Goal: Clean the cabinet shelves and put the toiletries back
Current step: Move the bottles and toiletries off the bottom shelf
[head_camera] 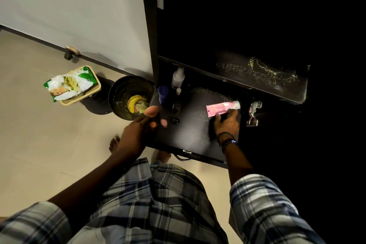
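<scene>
two hands: both reach into the dark cabinet over its lower shelf (190, 130)
right hand (226, 123): fingers closed on the flat crimped end of the pink tube, wrist wearing dark bands and a beaded bracelet
pink tube (222, 107): lies nearly level just above the right hand's fingers, white cap pointing away to the right, low over the shelf; whether it touches the shelf cannot be told
left hand (136, 134): at the shelf's left front corner, fingers curled around something small and blurred; what it grips cannot be told
past the left hand, on the shelf: a blue container (163, 93), a white pump bottle (178, 77) behind it, a small white-capped bottle (178, 91) just beside those, and two small dark round items nearer the fingers
right of the right hand: a metal door hinge (253, 113) on the cabinet side
above both hands: the upper shelf (257, 73), dark, with pale speckled streaks
left of the left hand, on the floor: a black bin (126, 93) holding a banana peel (133, 102), and further left a basket (83, 93) with a green and white packet on top
below the hands: plaid sleeves and bare feet on the pale floor
</scene>
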Demonstrator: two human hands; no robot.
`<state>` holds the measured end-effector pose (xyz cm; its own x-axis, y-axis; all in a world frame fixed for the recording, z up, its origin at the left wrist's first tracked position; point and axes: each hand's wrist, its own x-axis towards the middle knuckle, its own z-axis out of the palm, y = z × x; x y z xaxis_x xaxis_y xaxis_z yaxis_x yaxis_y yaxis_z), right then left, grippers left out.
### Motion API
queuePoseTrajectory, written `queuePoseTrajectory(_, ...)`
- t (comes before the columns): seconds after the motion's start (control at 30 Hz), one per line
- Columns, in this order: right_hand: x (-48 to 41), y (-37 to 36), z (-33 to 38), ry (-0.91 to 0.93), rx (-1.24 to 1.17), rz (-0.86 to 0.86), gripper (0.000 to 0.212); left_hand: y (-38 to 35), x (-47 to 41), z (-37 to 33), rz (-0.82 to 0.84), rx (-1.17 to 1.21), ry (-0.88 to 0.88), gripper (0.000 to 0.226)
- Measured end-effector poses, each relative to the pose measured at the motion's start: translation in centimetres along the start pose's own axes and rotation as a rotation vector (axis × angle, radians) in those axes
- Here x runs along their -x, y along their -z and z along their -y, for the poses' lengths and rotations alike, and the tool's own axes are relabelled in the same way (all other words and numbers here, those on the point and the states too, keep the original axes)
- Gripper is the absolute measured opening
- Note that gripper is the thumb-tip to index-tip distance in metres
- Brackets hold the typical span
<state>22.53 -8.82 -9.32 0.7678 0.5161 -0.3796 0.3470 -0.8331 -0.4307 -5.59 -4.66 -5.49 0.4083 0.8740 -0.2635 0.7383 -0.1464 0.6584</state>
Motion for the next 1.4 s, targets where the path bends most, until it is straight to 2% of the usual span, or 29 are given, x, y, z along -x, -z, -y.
queuePoseTrajectory(0.1,-0.5,0.3,1.1,-0.189,-0.161,-0.053,0.07,-0.1,0.3,0.0,-0.008,0.026,-0.009,0.043)
queuePoseTrajectory(0.23,-2.1,0.0,2.5,-0.428,-0.311,-0.034,0.082,-0.3,0.9,0.6,-0.009,0.064,-0.002,0.04)
queuePoseTrajectory(0.3,-3.0,-0.3,3.1,-0.519,-0.385,-0.045,0.077,-0.5,1.2,1.0,-0.006,0.064,0.016,0.041)
queuePoseTrajectory(0.37,-3.3,-0.7,3.3,-0.552,-0.499,-0.054,0.056,-0.6,1.4,1.5,-0.005,0.064,0.039,0.042)
queuePoseTrajectory(0.57,-2.1,-1.6,2.9,-0.355,-0.434,0.078,0.038,-0.3,1.7,1.8,-0.002,0.123,0.026,0.039)
queuePoseTrajectory(0.7,-0.3,-2.2,5.1,-0.204,-0.441,0.117,0.006,0.0,1.3,1.9,-0.017,0.128,0.032,0.04)
queuePoseTrajectory(0.77,0.4,-3.3,6.0,-0.103,-0.39,0.175,0.031,0.2,1.3,1.9,-0.031,0.128,0.036,0.04)
queuePoseTrajectory(0.8,0.6,-3.9,6.4,-0.073,-0.366,0.213,0.036,0.2,1.3,2.0,-0.043,0.126,0.029,0.039)
queuePoseTrajectory(0.87,0.6,-5.0,6.9,-0.035,-0.302,0.286,0.036,0.3,1.5,2.0,-0.06,0.12,0.018,0.038)
queuePoseTrajectory(0.93,0.2,-6.0,7.1,-0.001,-0.22,0.317,0.027,0.4,1.7,2.1,-0.07,0.121,0.023,0.039)
queuePoseTrajectory(1.03,-0.3,-6.5,7.3,-0.011,-0.165,0.299,0.005,0.6,2.2,2.4,-0.085,0.12,0.035,0.04)
queuePoseTrajectory(1.1,0.0,-6.0,7.6,-0.018,-0.149,0.276,0.007,0.8,2.5,2.5,-0.095,0.117,0.057,0.041)
queuePoseTrajectory(1.2,1.5,-4.4,8.1,-0.018,-0.144,0.199,0.023,1.2,2.4,2.6,-0.088,0.114,0.071,0.042)
queuePoseTrajectory(1.4,6.8,-1.7,10.5,0.132,-0.286,0.026,0.014,2.7,1.5,3.0,-0.102,0.075,0.038,0.043)
